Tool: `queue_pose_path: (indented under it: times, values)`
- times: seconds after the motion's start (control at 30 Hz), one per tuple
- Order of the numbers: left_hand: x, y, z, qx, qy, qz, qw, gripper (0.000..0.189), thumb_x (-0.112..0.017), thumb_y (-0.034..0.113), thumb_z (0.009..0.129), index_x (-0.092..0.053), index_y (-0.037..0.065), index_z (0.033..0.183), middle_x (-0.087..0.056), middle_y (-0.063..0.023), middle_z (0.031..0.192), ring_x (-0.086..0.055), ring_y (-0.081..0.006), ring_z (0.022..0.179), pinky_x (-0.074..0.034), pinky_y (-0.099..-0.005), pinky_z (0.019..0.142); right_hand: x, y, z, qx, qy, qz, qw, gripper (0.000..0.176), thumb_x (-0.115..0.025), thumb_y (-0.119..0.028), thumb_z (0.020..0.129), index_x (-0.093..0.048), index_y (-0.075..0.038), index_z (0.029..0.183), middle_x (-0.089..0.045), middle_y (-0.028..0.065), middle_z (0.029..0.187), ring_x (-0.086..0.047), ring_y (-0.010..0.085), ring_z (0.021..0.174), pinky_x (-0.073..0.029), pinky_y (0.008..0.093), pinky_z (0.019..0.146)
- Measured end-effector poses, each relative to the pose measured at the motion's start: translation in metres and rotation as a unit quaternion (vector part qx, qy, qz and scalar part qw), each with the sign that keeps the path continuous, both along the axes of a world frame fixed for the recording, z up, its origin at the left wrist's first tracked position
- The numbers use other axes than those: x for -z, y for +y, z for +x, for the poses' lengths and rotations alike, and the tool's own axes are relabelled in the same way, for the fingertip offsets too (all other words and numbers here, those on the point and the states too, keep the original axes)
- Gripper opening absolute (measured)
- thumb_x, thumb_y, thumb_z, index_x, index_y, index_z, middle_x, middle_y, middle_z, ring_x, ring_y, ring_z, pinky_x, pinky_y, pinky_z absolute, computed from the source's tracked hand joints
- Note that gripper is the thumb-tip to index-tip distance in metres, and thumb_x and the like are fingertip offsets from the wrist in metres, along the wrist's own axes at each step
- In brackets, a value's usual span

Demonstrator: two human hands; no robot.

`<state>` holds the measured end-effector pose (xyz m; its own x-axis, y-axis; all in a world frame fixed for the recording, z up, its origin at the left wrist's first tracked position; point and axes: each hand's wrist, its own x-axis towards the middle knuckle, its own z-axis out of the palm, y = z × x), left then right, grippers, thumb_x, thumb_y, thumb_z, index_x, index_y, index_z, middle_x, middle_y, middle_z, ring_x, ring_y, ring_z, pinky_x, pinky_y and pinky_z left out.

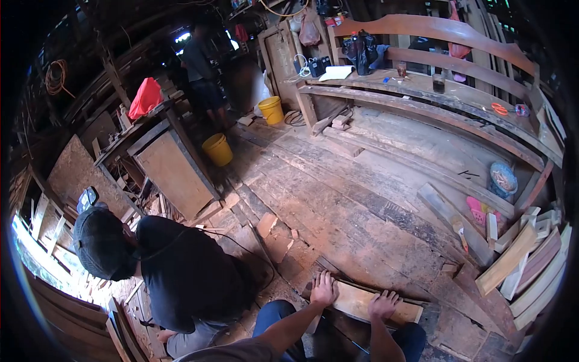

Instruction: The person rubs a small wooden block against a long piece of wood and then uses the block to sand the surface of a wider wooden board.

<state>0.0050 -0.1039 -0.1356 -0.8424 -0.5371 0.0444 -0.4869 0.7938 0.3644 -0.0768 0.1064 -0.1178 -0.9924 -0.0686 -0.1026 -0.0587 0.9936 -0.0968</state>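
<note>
While both hands lie flat on it, a short pale wooden board (357,301) rests on the floor at the bottom centre of the frame, its long edges slanting from lower right up toward the left. The left hand (324,289) presses palm down on the board's left end, fingers spread and closed on nothing. The right hand (384,304) lies the same way nearer the right end, fingers splayed and loose. Just left of the left hand crouches another person (181,274) in a black shirt and dark cap, close enough to crowd that side. Leaning planks (531,265) stack up at the right edge, well apart from the board. Above the board, a broad stretch of floor (362,205) stays open through the middle of the frame, broken only by a few wood offcuts (267,224) at centre left. Two yellow buckets stand upper left of centre, the nearer bucket (218,149) beside a wooden cabinet (175,172) and the farther bucket (271,110) behind it; what they hold cannot be seen. A round dish (502,179) at the right holds small pale pieces too tiny to tell apart. The floor is worn, dark planking scattered with scraps. A long curved wooden bench (422,99) sweeps across the upper right, carrying a glass (438,82), orange-handled scissors (499,108) and a black bag (362,51). A red cloth (146,98) hangs at upper left, near a second person standing (202,66) in the dim, cluttered workshop.
</note>
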Motion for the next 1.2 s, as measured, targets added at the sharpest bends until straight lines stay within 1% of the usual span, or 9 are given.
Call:
queue_pose_path:
  times: [0.03,0.13,0.23,0.33,0.43,0.53,0.63,0.73,1.2]
  values:
    - [0.000,0.000,0.001,0.002,-0.002,0.007,1.000,0.065,-0.047,0.040,0.100,-0.039,-0.002,0.149,-0.039,-0.0186,0.157,-0.039,-0.0434,0.143,-0.032,-0.0543,0.118,0.001,0.001,0.001,-0.003,0.004,0.001,1.000,0.052,-0.043,-0.041,0.096,-0.064,-0.006,0.129,-0.058,0.0178,0.132,-0.048,0.0338,0.131,-0.017,0.0538,0.123]
    - [0.005,0.005,0.006,0.002,0.039,-0.047,0.998,0.063,-0.048,0.038,0.100,-0.040,-0.002,0.148,-0.042,-0.0194,0.154,-0.042,-0.0422,0.141,-0.033,-0.0524,0.118,0.003,0.003,0.000,-0.003,-0.013,-0.010,1.000,0.053,-0.042,-0.041,0.097,-0.064,-0.006,0.131,-0.058,0.0180,0.134,-0.048,0.0340,0.132,-0.017,0.0540,0.123]
    - [0.004,0.015,0.023,0.099,0.075,-0.068,0.990,0.061,-0.049,0.036,0.100,-0.042,-0.001,0.148,-0.044,-0.0196,0.153,-0.044,-0.0412,0.139,-0.034,-0.0512,0.117,0.007,0.004,0.002,-0.004,0.020,-0.018,1.000,0.053,-0.042,-0.041,0.097,-0.064,-0.006,0.131,-0.058,0.0181,0.134,-0.048,0.0345,0.132,-0.017,0.0541,0.122]
    - [0.000,0.024,0.029,0.089,0.038,-0.084,0.992,0.060,-0.050,0.036,0.100,-0.043,0.001,0.148,-0.046,-0.0190,0.151,-0.046,-0.0412,0.137,-0.036,-0.0504,0.116,0.003,0.005,0.002,-0.005,0.001,-0.021,1.000,0.053,-0.043,-0.040,0.097,-0.065,-0.006,0.131,-0.059,0.0182,0.134,-0.048,0.0349,0.131,-0.017,0.0540,0.122]
    - [-0.006,0.024,0.025,0.081,0.040,-0.065,0.994,0.058,-0.051,0.037,0.100,-0.044,0.003,0.147,-0.048,-0.0179,0.149,-0.050,-0.0405,0.133,-0.039,-0.0487,0.115,0.005,0.003,0.002,0.003,0.024,-0.033,0.999,0.052,-0.044,-0.039,0.096,-0.066,-0.005,0.128,-0.059,0.0186,0.133,-0.048,0.0350,0.131,-0.017,0.0538,0.122]
    - [-0.021,0.031,0.025,0.046,-0.004,0.007,0.999,0.056,-0.052,0.036,0.100,-0.046,0.003,0.145,-0.051,-0.0173,0.146,-0.053,-0.0392,0.129,-0.042,-0.0468,0.112,0.009,0.003,0.001,0.003,0.020,-0.023,1.000,0.051,-0.045,-0.039,0.095,-0.067,-0.005,0.125,-0.059,0.0187,0.131,-0.049,0.0346,0.130,-0.017,0.0534,0.122]
    - [-0.021,0.028,0.025,0.064,0.022,-0.027,0.997,0.054,-0.052,0.035,0.100,-0.048,0.002,0.142,-0.052,-0.0181,0.144,-0.055,-0.0379,0.127,-0.043,-0.0457,0.111,0.007,0.002,0.002,0.006,0.030,-0.021,0.999,0.050,-0.045,-0.040,0.094,-0.068,-0.006,0.122,-0.060,0.0185,0.129,-0.049,0.0342,0.129,-0.017,0.0528,0.122]
    - [-0.021,0.027,0.026,0.082,0.044,-0.069,0.993,0.054,-0.052,0.035,0.100,-0.048,0.001,0.142,-0.053,-0.0192,0.142,-0.055,-0.0376,0.127,-0.043,-0.0459,0.110,0.003,0.002,0.000,0.012,-0.006,-0.036,0.999,0.054,-0.046,-0.041,0.092,-0.068,-0.004,0.125,-0.059,0.0204,0.131,-0.048,0.0365,0.132,-0.017,0.0534,0.123]
    - [-0.010,0.024,0.026,0.079,0.055,-0.050,0.994,0.056,-0.050,0.037,0.100,-0.046,0.002,0.144,-0.052,-0.0191,0.144,-0.051,-0.0404,0.132,-0.040,-0.0479,0.114,0.013,0.001,0.001,0.006,0.038,-0.028,0.999,0.053,-0.047,-0.041,0.092,-0.069,-0.003,0.121,-0.061,0.0211,0.129,-0.049,0.0372,0.130,-0.019,0.0539,0.122]
